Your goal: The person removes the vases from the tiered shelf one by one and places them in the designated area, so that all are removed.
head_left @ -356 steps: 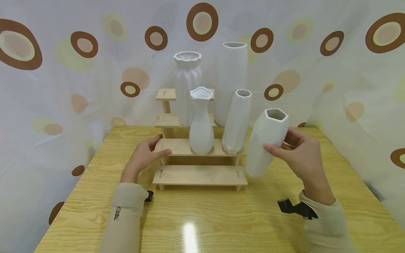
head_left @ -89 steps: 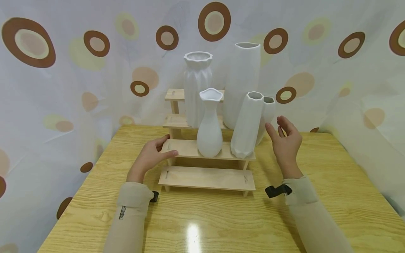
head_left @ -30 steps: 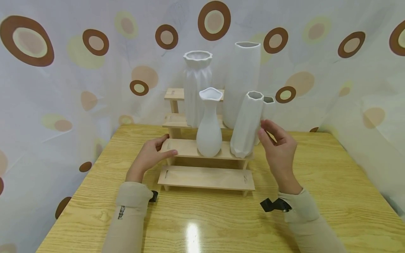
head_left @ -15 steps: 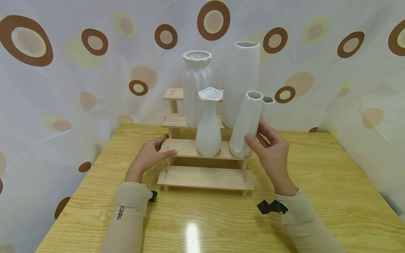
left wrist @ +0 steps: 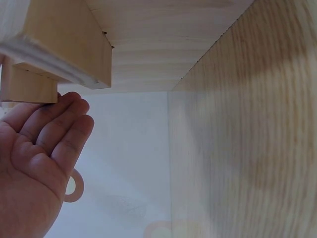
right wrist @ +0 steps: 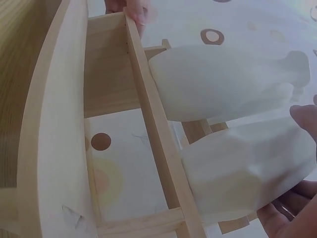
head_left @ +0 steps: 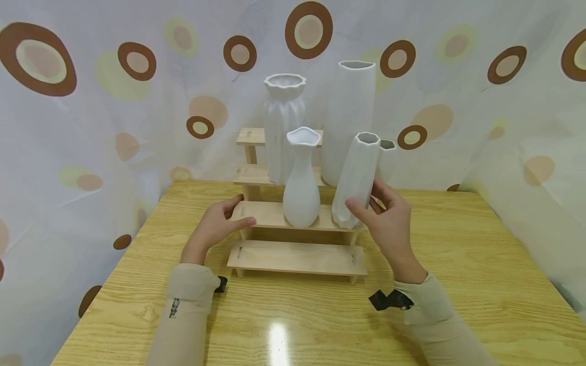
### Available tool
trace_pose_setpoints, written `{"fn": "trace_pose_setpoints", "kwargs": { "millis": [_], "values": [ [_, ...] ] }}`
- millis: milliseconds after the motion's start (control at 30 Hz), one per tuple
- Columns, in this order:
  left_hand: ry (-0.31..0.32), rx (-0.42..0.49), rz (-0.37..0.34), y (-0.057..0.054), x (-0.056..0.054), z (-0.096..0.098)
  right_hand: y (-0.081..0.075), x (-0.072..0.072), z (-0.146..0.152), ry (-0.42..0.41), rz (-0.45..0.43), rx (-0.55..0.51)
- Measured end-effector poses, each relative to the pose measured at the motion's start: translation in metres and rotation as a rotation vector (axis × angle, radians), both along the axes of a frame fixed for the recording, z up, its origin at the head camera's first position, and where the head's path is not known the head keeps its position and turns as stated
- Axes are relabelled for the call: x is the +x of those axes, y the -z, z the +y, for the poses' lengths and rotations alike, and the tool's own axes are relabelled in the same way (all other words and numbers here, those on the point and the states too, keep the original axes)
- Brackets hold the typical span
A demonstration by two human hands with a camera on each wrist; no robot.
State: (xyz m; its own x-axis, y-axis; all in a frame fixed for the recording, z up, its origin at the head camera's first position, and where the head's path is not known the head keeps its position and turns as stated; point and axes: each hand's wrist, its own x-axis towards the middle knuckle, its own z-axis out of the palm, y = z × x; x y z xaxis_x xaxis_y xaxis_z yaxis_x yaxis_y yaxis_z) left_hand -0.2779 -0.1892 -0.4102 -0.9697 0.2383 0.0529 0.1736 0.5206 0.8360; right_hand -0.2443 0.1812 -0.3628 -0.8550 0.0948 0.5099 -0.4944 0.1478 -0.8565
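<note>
My right hand (head_left: pixel 389 223) holds a slim faceted white vase (head_left: pixel 356 178), thumb on its front and fingers round its right side. That vase leans slightly right on the second step from the front of a tiered wooden stand (head_left: pixel 297 256). On the same step, to its left, is a bulb-shaped vase (head_left: pixel 302 195) with a flared mouth. My left hand (head_left: pixel 212 226) grips this step's left end, thumb on top. In the left wrist view its fingers (left wrist: pixel 72 141) reach under the wood. The right wrist view shows the faceted vase (right wrist: pixel 247 168) with its base at the step.
A pleated vase (head_left: pixel 284 132) and a tall vase (head_left: pixel 350 122) stand behind on the stand. Another white vase (head_left: pixel 388 157) is behind the faceted one, mostly hidden. The stand sits on a wood-grain table (head_left: pixel 151 305) before a patterned curtain (head_left: pixel 151 112).
Earlier my right hand held the angular-mouthed vase; it now stands behind the faceted vase. The right hand then moved left and took hold of the faceted vase. My left hand keeps its grip.
</note>
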Motion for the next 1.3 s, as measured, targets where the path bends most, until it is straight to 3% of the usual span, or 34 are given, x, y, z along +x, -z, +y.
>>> {"fn": "trace_pose_setpoints", "kwargs": {
  "millis": [633,1300],
  "values": [
    [0.003,0.006,0.0,0.0013,-0.0013,-0.0005,0.0034,-0.003,-0.0025,0.059,-0.082,0.062],
    [-0.004,0.01,-0.005,0.0002,-0.002,0.0002,-0.0006,0.0014,-0.0006,0.062,-0.051,0.046]
  ]
}}
